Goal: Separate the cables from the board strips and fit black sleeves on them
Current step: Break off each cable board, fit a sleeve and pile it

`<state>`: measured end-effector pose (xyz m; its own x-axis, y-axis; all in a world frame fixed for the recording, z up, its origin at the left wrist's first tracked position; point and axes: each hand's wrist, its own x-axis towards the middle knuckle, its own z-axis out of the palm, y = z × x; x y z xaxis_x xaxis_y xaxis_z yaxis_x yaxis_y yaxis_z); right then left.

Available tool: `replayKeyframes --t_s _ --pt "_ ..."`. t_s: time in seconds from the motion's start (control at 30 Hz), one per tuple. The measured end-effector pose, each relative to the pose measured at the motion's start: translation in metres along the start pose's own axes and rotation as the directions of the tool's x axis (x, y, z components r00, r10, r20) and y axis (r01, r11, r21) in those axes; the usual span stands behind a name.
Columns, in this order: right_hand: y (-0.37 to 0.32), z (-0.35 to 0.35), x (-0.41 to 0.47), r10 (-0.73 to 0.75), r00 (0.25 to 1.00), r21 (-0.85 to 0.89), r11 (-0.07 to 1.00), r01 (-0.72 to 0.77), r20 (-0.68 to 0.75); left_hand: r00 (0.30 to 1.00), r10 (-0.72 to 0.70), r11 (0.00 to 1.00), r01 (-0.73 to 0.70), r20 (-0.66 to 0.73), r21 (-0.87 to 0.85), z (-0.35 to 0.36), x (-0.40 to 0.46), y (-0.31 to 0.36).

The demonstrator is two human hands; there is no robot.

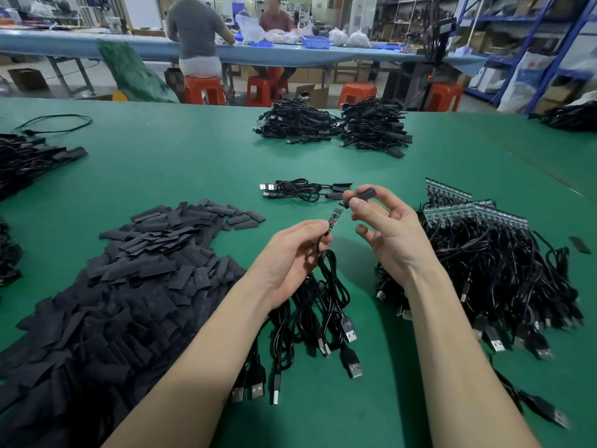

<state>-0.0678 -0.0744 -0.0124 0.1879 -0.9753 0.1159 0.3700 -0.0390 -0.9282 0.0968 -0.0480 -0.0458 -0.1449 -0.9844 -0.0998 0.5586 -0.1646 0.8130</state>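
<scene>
My left hand (pixel 292 253) grips a black USB cable (pixel 334 286) just below its small green circuit board (pixel 336 216), which points up and to the right. My right hand (pixel 384 224) pinches a black sleeve (pixel 363 193) between thumb and fingers, its open end close to the board's tip. A big heap of flat black sleeves (pixel 129 286) lies to the left. Cables still joined to board strips (pixel 478 211) are piled at the right. Loose separated cables (pixel 310 321) lie under my forearms.
Two sleeved cables (pixel 300 190) lie just beyond my hands. Bundles of finished cables (pixel 336 124) sit farther back, with more black piles at the left edge (pixel 29 160) and far right (pixel 571 116). Two people sit at a blue bench (pixel 97 43) behind the green table (pixel 193 156).
</scene>
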Motion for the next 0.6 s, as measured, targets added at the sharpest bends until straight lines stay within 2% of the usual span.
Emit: replayKeyframes --t_s 0.33,0.5,0.6 --pt "0.0 -0.002 0.0 0.026 0.999 -0.021 0.999 -0.026 0.03 1.0 -0.003 0.999 0.003 0.007 0.05 0.0 -0.001 0.003" --pt "-0.005 -0.009 0.001 0.017 0.998 -0.135 0.991 -0.008 0.068 0.999 -0.026 0.982 0.021 0.025 0.186 -0.002 -0.003 0.011" --pt "-0.004 -0.009 0.001 0.024 0.994 -0.117 0.993 -0.012 0.107 0.998 -0.034 0.965 0.019 0.052 0.261 -0.004 -0.004 0.018"
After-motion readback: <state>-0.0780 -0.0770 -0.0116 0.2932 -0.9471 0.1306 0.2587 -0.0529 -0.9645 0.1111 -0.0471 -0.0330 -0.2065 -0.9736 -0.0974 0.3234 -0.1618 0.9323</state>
